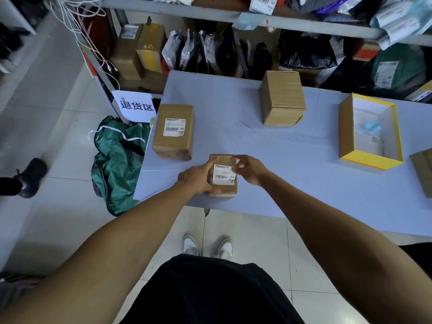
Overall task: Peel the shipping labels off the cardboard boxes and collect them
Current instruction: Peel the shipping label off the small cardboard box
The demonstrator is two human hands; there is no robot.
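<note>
Head view, looking down at a table (292, 160) covered in pale cloth. A small cardboard box (223, 188) sits near the table's front edge, with a white shipping label (224, 174) stuck flat on its top face. The left hand (198, 177) holds the box from its left side: the forefinger lies along the top beside the label's left edge and the thumb wraps the near left corner, so the fingers are curled round the box. The right hand (249, 169) hovers at the label's upper right corner, thumb and forefinger drawn close together at that corner; whether they already pinch the paper cannot be told. The label thus lies between the 2 hands, directly under the right fingertips.

A second box (174, 132), also bearing a label (174, 126) on top, stands to the left and farther back, apart from the first. A third, unlabelled on its visible faces, box (282, 98) stands toward the rear centre. At the right sits an open yellow-rimmed tray box (346, 127) holding a blue scrap. A green bag (117, 164) lies on the floor left of the table, and shelving (233, 17) packed with parcels runs behind.
</note>
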